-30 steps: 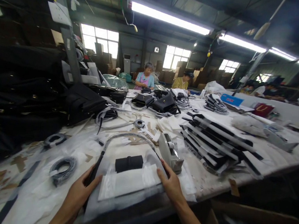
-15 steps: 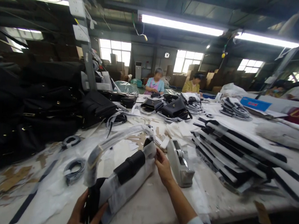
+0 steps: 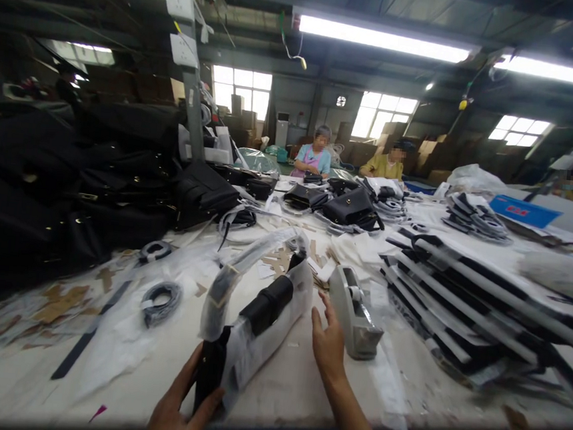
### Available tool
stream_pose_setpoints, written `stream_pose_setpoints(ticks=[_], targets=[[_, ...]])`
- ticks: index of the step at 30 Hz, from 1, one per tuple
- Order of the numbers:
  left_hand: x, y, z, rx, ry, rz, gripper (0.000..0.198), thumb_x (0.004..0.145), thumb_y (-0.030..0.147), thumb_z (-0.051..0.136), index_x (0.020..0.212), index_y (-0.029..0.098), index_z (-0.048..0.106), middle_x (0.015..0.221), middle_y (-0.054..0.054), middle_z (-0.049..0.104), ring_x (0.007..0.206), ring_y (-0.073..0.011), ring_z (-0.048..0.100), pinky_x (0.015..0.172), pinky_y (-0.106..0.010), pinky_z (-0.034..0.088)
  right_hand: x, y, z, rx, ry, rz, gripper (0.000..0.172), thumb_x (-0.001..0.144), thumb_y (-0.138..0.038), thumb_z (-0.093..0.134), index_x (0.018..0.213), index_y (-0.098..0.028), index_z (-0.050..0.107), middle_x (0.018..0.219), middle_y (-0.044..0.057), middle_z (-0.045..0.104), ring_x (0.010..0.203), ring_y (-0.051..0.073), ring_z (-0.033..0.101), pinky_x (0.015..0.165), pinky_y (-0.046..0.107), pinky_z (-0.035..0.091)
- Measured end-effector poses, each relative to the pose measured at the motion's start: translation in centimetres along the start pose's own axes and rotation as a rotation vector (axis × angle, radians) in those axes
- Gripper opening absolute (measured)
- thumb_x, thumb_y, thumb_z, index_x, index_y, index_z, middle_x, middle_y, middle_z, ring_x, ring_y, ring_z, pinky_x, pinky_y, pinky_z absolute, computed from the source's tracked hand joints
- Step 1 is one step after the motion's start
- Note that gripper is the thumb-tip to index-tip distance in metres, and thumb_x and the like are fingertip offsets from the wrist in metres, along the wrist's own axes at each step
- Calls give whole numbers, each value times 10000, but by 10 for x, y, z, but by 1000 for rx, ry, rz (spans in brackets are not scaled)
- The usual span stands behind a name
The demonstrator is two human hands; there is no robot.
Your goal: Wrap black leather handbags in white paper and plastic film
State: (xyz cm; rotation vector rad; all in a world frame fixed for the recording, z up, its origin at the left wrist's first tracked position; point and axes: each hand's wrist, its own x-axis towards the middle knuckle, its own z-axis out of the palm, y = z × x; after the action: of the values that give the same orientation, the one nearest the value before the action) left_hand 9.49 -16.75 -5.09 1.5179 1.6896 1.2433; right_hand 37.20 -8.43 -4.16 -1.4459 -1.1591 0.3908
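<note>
A black strap piece wrapped in clear plastic and white paper (image 3: 262, 320) stands tilted on the white table (image 3: 301, 390), its wrapped handle arching up to the left. My left hand (image 3: 179, 406) grips its lower black end at the table's front edge. My right hand (image 3: 328, 342) hovers just right of the package with fingers spread, not touching it. A grey tape dispenser (image 3: 355, 311) sits right beside my right hand.
Black bags (image 3: 43, 187) are piled at the left. Rows of wrapped black straps (image 3: 465, 291) lie on the right. Coiled straps (image 3: 162, 296) and paper scraps dot the table. Two people (image 3: 314, 156) work at the far end.
My right hand has let go of the package's upper end and drawn back a little, fingers opening. The left hand still grips the lower end. The view has shifted left.
</note>
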Motion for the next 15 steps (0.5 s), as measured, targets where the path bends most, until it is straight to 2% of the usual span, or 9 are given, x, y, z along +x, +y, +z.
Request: stream_pose_setpoints(ticks=[3, 7, 11, 15], targets=[[0, -2, -3, -12, -79, 93, 628, 821, 487, 643, 1387, 257, 497, 1330, -66, 631, 1175, -303, 624, 1012, -446, 507, -33, -22, 5, 45, -17, -60, 422, 950, -359, 480, 1342, -221, 550, 1421, 96, 530, 1327, 260, 476, 1094, 470, 422], [-2, -3, -3, -58, -236, 280, 648, 803, 418, 708, 1399, 306, 481, 1382, -60, 592, 1123, -287, 659, 972, -415, 545, -60, -35, 12, 98, -70, -17, 396, 948, -377, 497, 1300, -223, 591, 1394, 100, 555, 1310, 258, 499, 1037, 431, 495], [-3, -2, -11, -153, -268, 275, 694, 823, 461, 697, 1445, 343, 415, 1434, -70, 540, 1142, -294, 647, 946, -428, 564, -77, -45, 0, 55, -54, 18, 405, 934, -407, 520, 1284, -222, 604, 1339, 109, 601, 1241, 267, 569, 976, 413, 544], [-2, 2, -23, -211, -323, 270, 676, 853, 533, 644, 1449, 308, 420, 1441, -95, 529, 1214, -292, 597, 968, -431, 551, -100, -63, -12, -23, -63, 18, 428, 915, -443, 551, 1302, -265, 589, 1272, 89, 652, 1092, 270, 669, 891, 400, 588]])
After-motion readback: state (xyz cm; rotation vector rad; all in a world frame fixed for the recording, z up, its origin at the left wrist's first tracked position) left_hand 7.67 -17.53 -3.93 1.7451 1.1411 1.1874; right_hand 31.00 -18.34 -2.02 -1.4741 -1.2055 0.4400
